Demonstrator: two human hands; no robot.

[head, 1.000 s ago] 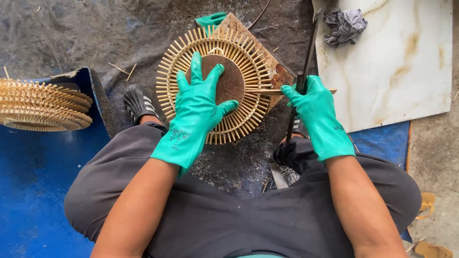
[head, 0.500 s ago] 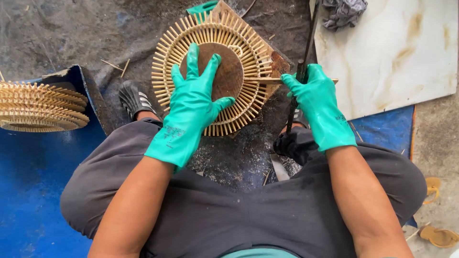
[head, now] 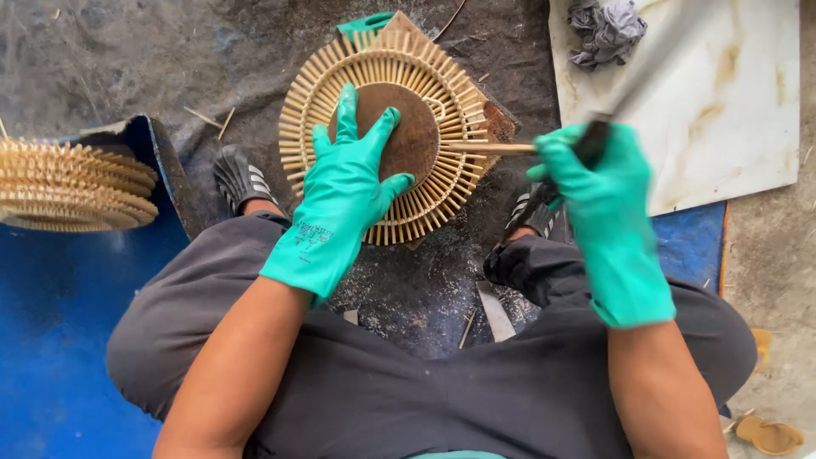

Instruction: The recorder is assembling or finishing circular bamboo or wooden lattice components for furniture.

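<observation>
My left hand [head: 344, 191], in a teal glove, lies flat with spread fingers on a round brown disc [head: 418, 140]. A ring of thin bamboo spokes [head: 382, 59] fans out around the disc, which rests on the dark ground between my knees. One longer bamboo stick [head: 489, 147] juts out of the ring to the right. My right hand [head: 599, 200], also teal-gloved, is closed on the dark handle of a long tool [head: 592, 140]. The tool's blade is blurred and points up and to the right. The stick's tip ends just left of this hand.
A stack of similar spoked bamboo rings [head: 76, 183] sits on a blue tarp [head: 51, 306] at left. A white marbled slab [head: 731, 102] with a grey rag [head: 608, 30] lies at upper right. My black sandals [head: 238, 178] flank the ring.
My right hand has lifted the tool up and rightward, and it is now motion-blurred. My left hand stays pressed on the disc.
</observation>
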